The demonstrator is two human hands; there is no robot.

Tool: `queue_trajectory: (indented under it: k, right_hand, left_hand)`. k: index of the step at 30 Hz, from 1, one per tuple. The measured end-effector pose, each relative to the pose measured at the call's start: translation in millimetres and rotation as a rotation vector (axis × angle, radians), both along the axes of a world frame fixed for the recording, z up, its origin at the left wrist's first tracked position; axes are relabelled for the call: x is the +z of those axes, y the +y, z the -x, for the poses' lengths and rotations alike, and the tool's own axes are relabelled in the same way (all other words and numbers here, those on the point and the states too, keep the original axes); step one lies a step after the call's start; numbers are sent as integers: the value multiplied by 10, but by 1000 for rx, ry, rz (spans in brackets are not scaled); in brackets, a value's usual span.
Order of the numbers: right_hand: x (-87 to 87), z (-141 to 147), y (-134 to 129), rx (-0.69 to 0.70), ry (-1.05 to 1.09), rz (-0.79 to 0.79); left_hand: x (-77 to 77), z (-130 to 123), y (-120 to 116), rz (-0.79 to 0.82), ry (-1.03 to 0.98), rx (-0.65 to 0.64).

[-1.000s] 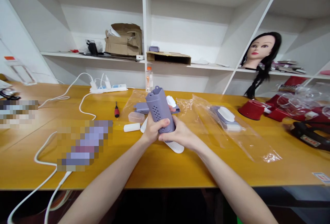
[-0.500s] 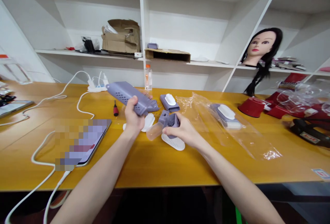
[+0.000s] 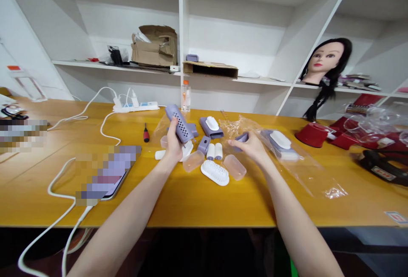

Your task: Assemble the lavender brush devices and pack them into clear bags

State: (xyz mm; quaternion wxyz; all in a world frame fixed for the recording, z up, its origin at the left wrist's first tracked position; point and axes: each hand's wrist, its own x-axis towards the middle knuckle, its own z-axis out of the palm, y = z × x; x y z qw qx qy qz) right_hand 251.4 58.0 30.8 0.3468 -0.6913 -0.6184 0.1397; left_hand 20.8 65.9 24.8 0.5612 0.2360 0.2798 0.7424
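Note:
My left hand is wrapped round a purple plastic casing with rows of round holes, tilted above the table. My right hand grips a small purple plastic part, partly hidden by the fingers. Between the hands lie a small purple box-shaped piece, two short white cylinders, and a white oval brush head with its bristles up. Clear plastic cups lie beside the brush head. Behind them sits a purple case with a white oval pad on top.
To the left are a red-and-black screwdriver, a tablet and white cables. Clear plastic bags and another purple case lie at right, near red machine parts. A small bottle stands behind.
My left hand has turned the perforated casing more upright. My right hand has moved right with a small purple part, away from the box-shaped piece, uncovering the white cylinders and a clear cup.

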Motion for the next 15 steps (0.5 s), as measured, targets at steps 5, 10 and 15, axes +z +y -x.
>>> queue_trajectory:
  k: [5, 10, 15]
  right_hand:
    - [-81, -131, 65, -74, -207, 176]
    - [-111, -57, 29, -122, -354, 226]
    - [-106, 28, -8, -152, -435, 242]
  left_hand:
    - [-6, -13, -26, 101, 82, -191]
    - [-5, -40, -61, 108, 38, -209]
    - [43, -54, -116, 108, 75, -248]
